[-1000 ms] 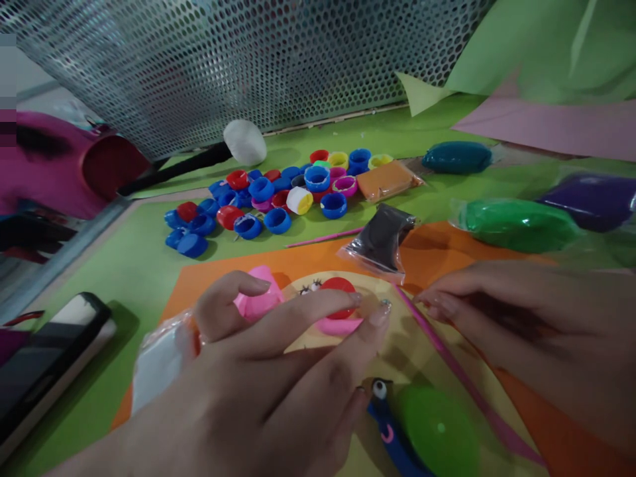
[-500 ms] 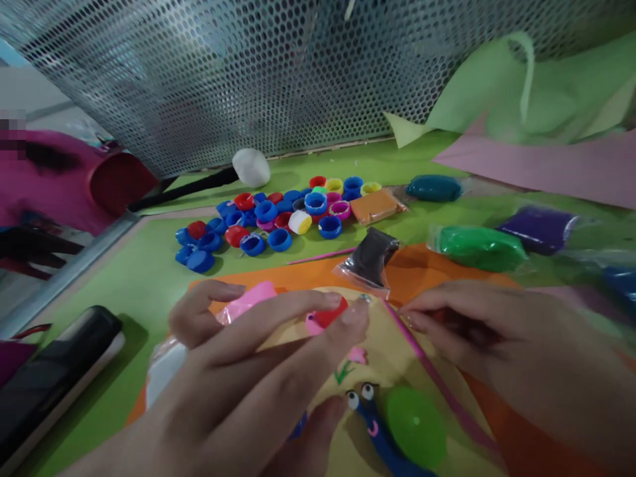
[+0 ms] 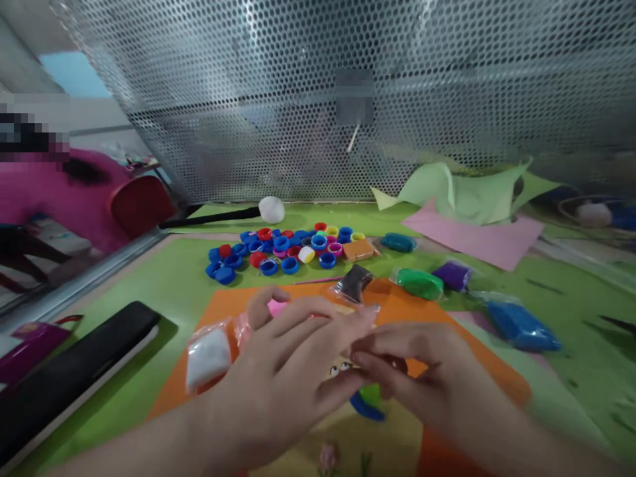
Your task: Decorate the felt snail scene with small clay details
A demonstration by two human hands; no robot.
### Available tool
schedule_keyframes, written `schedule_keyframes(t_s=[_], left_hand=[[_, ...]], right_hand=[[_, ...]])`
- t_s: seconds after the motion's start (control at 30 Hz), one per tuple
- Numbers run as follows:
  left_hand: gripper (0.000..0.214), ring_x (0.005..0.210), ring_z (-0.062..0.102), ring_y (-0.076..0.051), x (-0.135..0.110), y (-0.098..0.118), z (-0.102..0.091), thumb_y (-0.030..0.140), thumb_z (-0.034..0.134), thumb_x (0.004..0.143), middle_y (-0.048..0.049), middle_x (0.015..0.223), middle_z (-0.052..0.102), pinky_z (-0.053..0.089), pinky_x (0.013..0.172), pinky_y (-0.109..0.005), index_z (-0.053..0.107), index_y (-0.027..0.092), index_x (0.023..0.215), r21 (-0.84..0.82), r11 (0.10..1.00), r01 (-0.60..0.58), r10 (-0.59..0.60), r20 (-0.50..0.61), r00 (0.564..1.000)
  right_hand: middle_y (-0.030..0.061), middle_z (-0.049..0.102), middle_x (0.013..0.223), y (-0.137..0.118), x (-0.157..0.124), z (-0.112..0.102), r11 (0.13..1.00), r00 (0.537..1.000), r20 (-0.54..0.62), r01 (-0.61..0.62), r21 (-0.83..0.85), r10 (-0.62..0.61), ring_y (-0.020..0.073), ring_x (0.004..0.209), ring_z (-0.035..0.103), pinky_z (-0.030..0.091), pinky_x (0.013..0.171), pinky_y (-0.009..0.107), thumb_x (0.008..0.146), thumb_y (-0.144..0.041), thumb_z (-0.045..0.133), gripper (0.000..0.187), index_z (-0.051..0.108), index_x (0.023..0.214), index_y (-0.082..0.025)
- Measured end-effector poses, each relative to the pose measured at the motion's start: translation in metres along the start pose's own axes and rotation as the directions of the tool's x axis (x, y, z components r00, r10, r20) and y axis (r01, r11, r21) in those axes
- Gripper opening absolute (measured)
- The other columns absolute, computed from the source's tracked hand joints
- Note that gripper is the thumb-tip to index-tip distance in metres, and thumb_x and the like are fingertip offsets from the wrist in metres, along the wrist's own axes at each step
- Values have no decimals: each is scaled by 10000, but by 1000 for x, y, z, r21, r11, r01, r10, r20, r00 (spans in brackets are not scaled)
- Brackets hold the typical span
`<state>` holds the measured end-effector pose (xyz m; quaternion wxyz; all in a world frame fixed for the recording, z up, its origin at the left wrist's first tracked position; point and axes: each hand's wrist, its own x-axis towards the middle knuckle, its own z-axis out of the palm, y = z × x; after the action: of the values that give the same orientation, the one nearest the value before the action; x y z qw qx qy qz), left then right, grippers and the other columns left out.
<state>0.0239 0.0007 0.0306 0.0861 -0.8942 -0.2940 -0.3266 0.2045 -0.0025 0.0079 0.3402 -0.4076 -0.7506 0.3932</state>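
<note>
My left hand (image 3: 293, 361) reaches over a tan sheet, palm down with its fingers stretched out. A tiny greyish bit (image 3: 376, 307) shows at its index fingertip. My right hand (image 3: 432, 368) has thumb and fingers pinched together against the left hand's fingers; what they hold, if anything, is hidden. Under the hands lies a clay snail (image 3: 366, 405) with a blue body, green shell and white eyes, partly covered. Small pink clay flowers (image 3: 328, 456) are on the tan sheet (image 3: 392, 440). A bagged white clay block (image 3: 209, 358) lies left of my left hand.
Beyond the orange sheet (image 3: 223, 301) stand many blue, red and yellow caps (image 3: 281, 244). Bagged clay lies about: black (image 3: 354, 283), green (image 3: 420, 283), blue (image 3: 521, 324). A long black case (image 3: 84, 377) is at left. A perforated metal panel (image 3: 278, 132) rises behind; a person in pink sits left.
The view has tilted up and drawn back. My right hand has moved left, from beside the magenta stick to touching my left hand. That stick no longer shows in front.
</note>
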Motion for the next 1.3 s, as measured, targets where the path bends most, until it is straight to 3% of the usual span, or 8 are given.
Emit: schedule_keyframes(t_s=[0.27, 0.43, 0.53, 0.63, 0.73, 0.93, 1.1, 1.3], left_hand=[[272, 761, 615, -169, 7, 15, -11, 218, 557, 838, -10, 784, 694, 456, 678, -323, 489, 178, 1099, -6, 999, 52, -52, -122, 991], [226, 804, 624, -151, 0, 11, -15, 212, 547, 846, 38, 746, 704, 452, 704, -286, 514, 215, 1069, -31, 998, 54, -58, -159, 986], [248, 855, 624, -176, -8, 5, -14, 233, 535, 849, 35, 818, 709, 416, 745, -336, 498, 251, 1094, -19, 985, 173, -174, -56, 983], [384, 863, 622, -200, -15, -1, -9, 224, 500, 862, 39, 824, 715, 369, 780, -399, 376, 271, 1222, -25, 961, 275, -272, 90, 958], [409, 849, 622, -204, -18, -8, -3, 218, 518, 845, 46, 812, 715, 348, 798, -421, 364, 283, 1218, -81, 943, 323, -306, 171, 936], [434, 885, 602, -213, -21, -16, 5, 216, 573, 807, 65, 714, 687, 367, 813, -427, 386, 295, 1190, -93, 924, 371, -345, 216, 913], [427, 922, 600, -230, -18, -20, 12, 262, 552, 808, 38, 826, 702, 405, 844, -488, 394, 316, 1201, -14, 903, 430, -406, 303, 862], [316, 874, 654, -160, -15, -21, 19, 251, 423, 868, -18, 1082, 641, 543, 740, -277, 472, 291, 1177, 45, 957, 287, -282, 387, 878]], right_hand=[[-15, 498, 466, -16, -5, 1, 962, 994, 90, -77, 262, 55, 104, 460, 459, 338, 418, 197, 866, -437, 431, 445, 518, 513, -181], [-3, 581, 514, -7, -5, -1, 970, 998, 38, -60, 234, 53, 94, 411, 475, 335, 403, 194, 884, -445, 381, 410, 646, 722, -178], [25, 644, 688, 11, -1, -8, 992, 989, -133, -44, 118, 60, 102, 452, 539, 420, 469, 219, 872, -422, 408, 382, 633, 700, -165], [23, 624, 651, 33, 4, -15, 994, 973, -207, -85, 65, 97, 115, 449, 527, 419, 444, 220, 856, -399, 445, 337, 621, 694, -161], [18, 604, 623, 47, 7, -16, 988, 964, -217, -142, 57, 151, 117, 402, 504, 377, 364, 211, 877, -411, 401, 359, 605, 717, -163], [-8, 576, 592, 52, 9, -12, 989, 975, -176, -145, -18, 140, 96, 404, 481, 371, 425, 210, 881, -354, 411, 337, 580, 654, -173], [-42, 465, 443, 52, 10, -14, 982, 973, -172, -170, -80, 154, 101, 399, 437, 303, 415, 212, 882, -322, 406, 344, 575, 617, -181], [-38, 449, 464, 57, 9, -16, 959, 979, -164, -162, -234, 125, 110, 436, 445, 301, 436, 224, 882, -316, 359, 368, 520, 575, -191]])
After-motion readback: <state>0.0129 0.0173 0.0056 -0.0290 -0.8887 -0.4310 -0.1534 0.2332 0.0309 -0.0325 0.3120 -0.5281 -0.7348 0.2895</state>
